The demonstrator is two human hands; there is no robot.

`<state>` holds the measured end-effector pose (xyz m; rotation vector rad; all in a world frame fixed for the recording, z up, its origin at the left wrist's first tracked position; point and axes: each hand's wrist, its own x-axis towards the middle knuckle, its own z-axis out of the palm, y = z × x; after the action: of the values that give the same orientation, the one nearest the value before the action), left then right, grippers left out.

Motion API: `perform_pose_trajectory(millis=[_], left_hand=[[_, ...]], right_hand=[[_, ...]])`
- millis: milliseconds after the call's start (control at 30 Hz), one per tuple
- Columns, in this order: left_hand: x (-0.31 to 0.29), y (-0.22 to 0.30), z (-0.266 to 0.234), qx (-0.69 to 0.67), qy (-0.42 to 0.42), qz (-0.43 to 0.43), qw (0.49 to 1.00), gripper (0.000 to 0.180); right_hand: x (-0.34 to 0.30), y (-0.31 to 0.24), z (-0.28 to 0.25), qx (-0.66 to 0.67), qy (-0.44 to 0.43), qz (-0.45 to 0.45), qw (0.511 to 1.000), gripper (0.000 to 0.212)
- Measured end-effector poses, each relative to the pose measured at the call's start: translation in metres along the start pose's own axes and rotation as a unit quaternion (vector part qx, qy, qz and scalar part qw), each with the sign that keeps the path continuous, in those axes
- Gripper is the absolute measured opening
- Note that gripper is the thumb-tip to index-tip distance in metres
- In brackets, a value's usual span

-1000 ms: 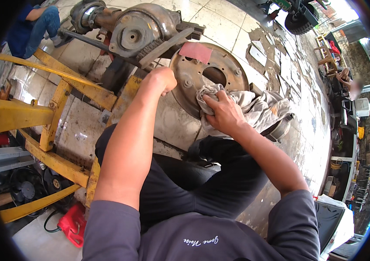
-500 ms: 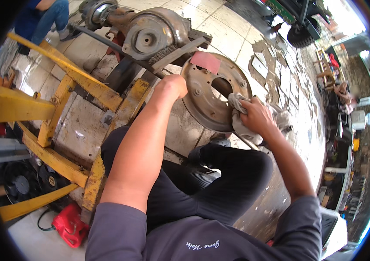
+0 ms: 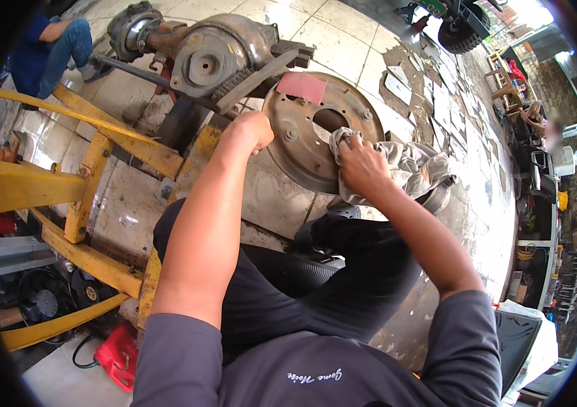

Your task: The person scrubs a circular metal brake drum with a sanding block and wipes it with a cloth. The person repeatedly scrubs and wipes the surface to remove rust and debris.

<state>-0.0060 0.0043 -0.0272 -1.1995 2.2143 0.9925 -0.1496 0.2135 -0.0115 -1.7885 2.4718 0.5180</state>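
Observation:
A round brown metal brake backing plate stands tilted in front of me, with a large centre hole and several smaller ones. My right hand is closed on a crumpled grey rag, pressing it against the plate's right side. At the plate's left edge my left hand is curled into a fist; what its fingers hold, if anything, is hidden. A square of pinkish-red sandpaper-like sheet lies on the plate's upper part. Behind it rests a rusty axle housing with a round bulge.
A yellow steel frame stands at my left, with a red canister below it. Dark round fans lie beyond its bars. Another person crouches at the far left. Cardboard pieces litter the tiled floor; shelving lines the right.
My right hand has shifted left over the plate with the rag, which now trails out to the right. The whole view has swung slightly; my left hand stays by the plate's left edge.

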Motion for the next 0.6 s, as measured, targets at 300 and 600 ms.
perform_pose_trajectory(millis=[300, 600], left_hand=[[0.001, -0.002, 0.001, -0.005, 0.006, -0.011, 1.0, 0.019], [-0.006, -0.002, -0.004, 0.031, -0.027, -0.001, 0.999, 0.037]], right_hand=[[-0.03, 0.031, -0.04, 0.027, 0.027, 0.023, 0.999, 0.026], [-0.037, 0.072, 0.008, 0.027, -0.042, -0.136, 0.989, 0.059]])
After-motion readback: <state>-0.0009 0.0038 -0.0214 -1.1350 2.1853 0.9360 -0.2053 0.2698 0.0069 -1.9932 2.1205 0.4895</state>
